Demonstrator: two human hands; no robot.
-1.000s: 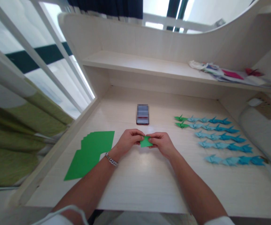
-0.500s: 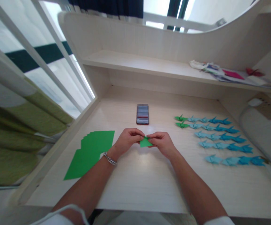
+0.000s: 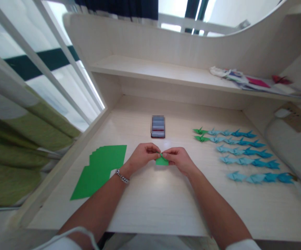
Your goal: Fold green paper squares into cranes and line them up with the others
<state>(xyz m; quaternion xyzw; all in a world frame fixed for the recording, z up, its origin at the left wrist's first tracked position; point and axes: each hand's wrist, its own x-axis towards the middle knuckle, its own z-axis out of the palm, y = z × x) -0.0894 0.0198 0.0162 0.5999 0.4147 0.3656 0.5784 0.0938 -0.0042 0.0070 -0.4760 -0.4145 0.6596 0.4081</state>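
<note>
A small folded piece of green origami paper [image 3: 162, 161] is held between my two hands, just above the desk. My left hand [image 3: 145, 155] pinches its upper left side with thumb and fingers. On the other side my right hand [image 3: 177, 157] grips the upper right part, its fingertips close to those of the left. The fingers cover the paper's upper edge, so the fold there is partly hidden. Beyond the hands lies a phone [image 3: 158, 127]. Flat green sheets [image 3: 100, 170] overlap in a stack beside my left forearm.
Rows of folded paper cranes, green [image 3: 201, 138] and blue [image 3: 253, 152], stand on the right of the desk [image 3: 155, 205]. Papers [image 3: 257, 82] lie on the shelf above. A cable runs from a wall socket [image 3: 296, 116]. Bars and a curtain [image 3: 35, 139] border the left.
The fingertips have drawn slightly closer together at the paper's top edge, and a raised fold shows between them. Both hands stay in nearly the same place.
</note>
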